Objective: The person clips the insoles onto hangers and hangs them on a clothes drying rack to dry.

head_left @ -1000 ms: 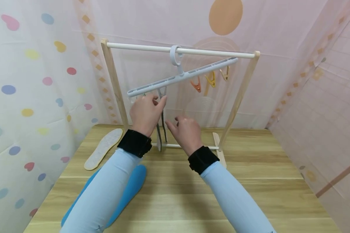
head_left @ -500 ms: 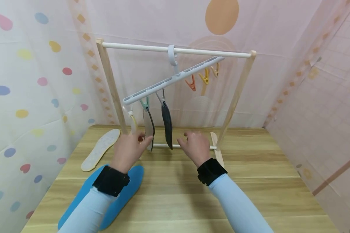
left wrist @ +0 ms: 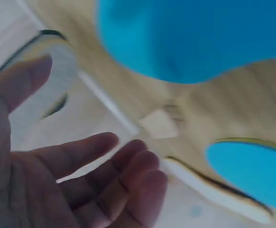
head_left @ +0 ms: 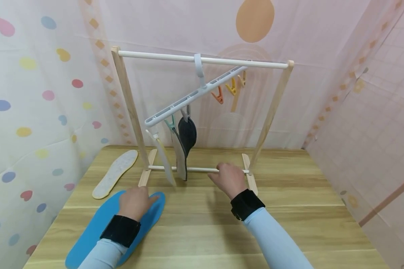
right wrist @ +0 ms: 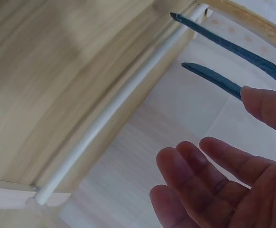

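Note:
My left hand [head_left: 134, 203] is over a pair of blue insoles on the table, one on the left [head_left: 91, 231] and one on the right [head_left: 156, 209]. Its fingers are loose and hold nothing, as the left wrist view shows. Close to the rack's lower bar, my right hand [head_left: 229, 179] hovers with relaxed, parted fingers and nothing in them. A pale blue hanger [head_left: 188, 99] tilts down to the left. Clipped beneath its low end hang a dark insole [head_left: 187, 136], a grey one [head_left: 180, 158] and a whitish one [head_left: 165, 162].
The hanger hooks over the white top bar [head_left: 155, 56] of a wooden-legged rack. Under its raised end dangle orange [head_left: 219, 95], yellow [head_left: 233, 88] and beige [head_left: 243, 79] clothespins. A speckled grey insole [head_left: 114, 173] lies at the table's back left. Patterned curtains border the table.
Both hands have come down from the hanger, the left toward the blue insoles, the right down and to the right. The hanger has swung round, and its clipped insoles have turned.

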